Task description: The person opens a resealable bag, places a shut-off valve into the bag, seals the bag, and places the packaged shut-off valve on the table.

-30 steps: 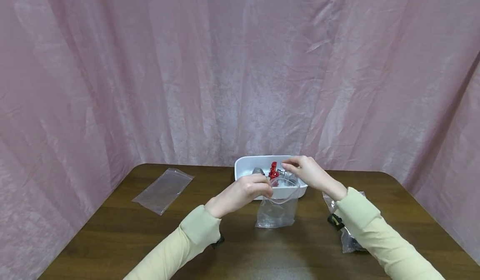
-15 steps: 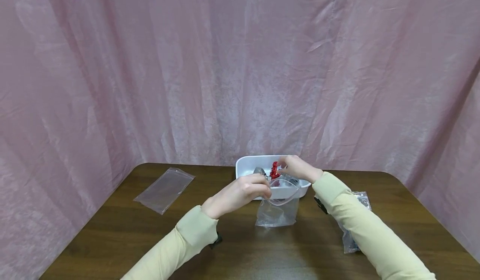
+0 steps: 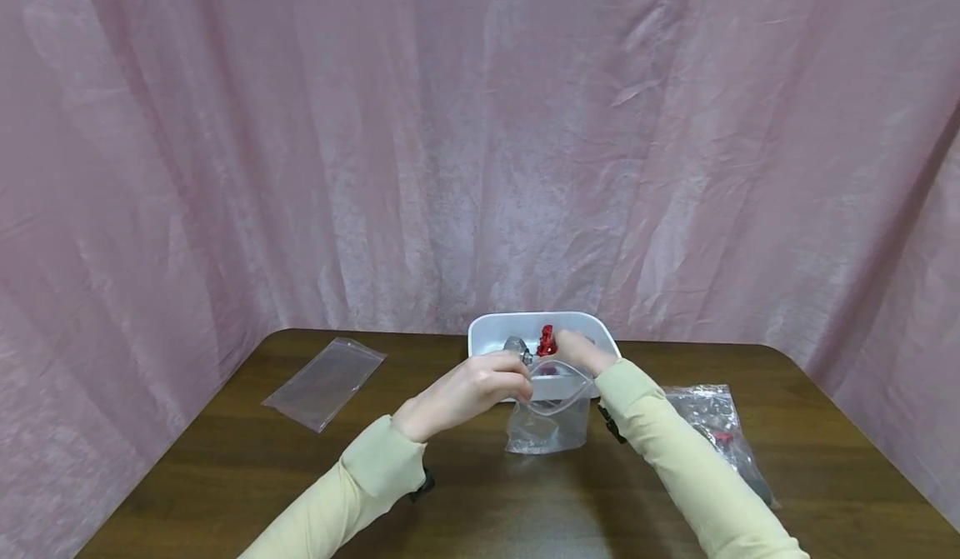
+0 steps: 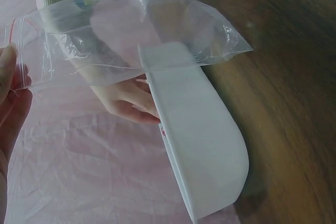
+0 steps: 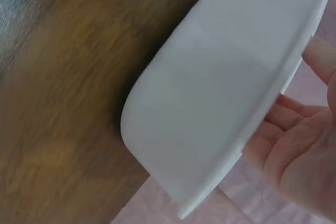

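My left hand (image 3: 480, 382) pinches the rim of a clear zip-top plastic bag (image 3: 546, 434), whose mouth gapes in front of the tray. In the left wrist view the bag (image 4: 173, 19) stretches out from the fingers. My right hand (image 3: 579, 351) reaches over the rim of a white plastic tray (image 3: 487, 324). Its thumb and fingers look apart in the right wrist view, but the fingertips are hidden behind the tray wall (image 5: 210, 93), so whether they grip anything does not show. Inside the tray, a red part (image 3: 546, 341) lies beside a grey metallic piece (image 3: 516, 346).
A flat clear bag (image 3: 326, 382) lies on the left of the brown wooden table (image 3: 225, 476). On the right, partly under the right forearm, is a clear bag with red and dark items (image 3: 723, 436). A pink curtain (image 3: 450, 142) hangs behind the table.
My right hand has moved left and down into the tray beside the red part. The left hand keeps holding the bag nearly in place. More of the filled bag at right is uncovered.
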Demonstrator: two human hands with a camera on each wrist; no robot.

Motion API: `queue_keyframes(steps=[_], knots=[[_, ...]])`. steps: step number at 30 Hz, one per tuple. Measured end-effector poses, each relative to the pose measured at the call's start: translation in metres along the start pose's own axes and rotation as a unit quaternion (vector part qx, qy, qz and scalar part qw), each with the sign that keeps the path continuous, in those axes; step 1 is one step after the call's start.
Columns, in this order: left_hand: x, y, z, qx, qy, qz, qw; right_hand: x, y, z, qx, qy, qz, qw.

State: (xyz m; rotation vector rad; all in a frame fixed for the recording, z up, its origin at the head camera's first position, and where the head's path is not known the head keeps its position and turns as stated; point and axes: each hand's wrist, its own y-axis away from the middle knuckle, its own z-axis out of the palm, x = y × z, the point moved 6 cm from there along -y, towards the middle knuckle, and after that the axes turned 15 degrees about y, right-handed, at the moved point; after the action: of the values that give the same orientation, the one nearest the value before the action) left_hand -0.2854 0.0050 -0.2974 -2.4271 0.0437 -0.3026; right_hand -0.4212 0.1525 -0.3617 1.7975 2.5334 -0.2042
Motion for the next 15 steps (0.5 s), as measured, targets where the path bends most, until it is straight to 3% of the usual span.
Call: queue_keyframes(steps=[2,5,7,10,12,13,15], knots=[[0.001,0.001,0.0,-0.001,-0.005,0.002,1.0,-0.001,-0.001,0.002,-0.009,-0.009,0.019,1.0],[0.001,0.003,-0.001,0.003,-0.01,0.003,0.9999,0.009,-0.014,0.019,-0.011,-0.013,0.011,1.0],[0.001,0.004,-0.001,0.007,-0.012,0.002,0.9999,0.031,-0.037,0.051,0.015,-0.007,-0.023,1.0],[0.001,0.006,-0.001,0.007,-0.019,0.002,0.9998,0.076,-0.082,0.116,0.011,0.016,-0.035,0.999],[0.001,0.007,-0.001,0.007,-0.02,0.0,0.9998,0.099,-0.108,0.15,0.056,0.043,-0.08,0.994],[0.001,0.007,-0.001,0.007,-0.022,0.0,0.9997,0.103,-0.114,0.157,0.062,0.056,-0.088,0.993],[0.001,0.007,-0.002,0.009,-0.019,-0.002,0.9998,0.101,-0.116,0.157,0.032,0.042,-0.071,0.996]])
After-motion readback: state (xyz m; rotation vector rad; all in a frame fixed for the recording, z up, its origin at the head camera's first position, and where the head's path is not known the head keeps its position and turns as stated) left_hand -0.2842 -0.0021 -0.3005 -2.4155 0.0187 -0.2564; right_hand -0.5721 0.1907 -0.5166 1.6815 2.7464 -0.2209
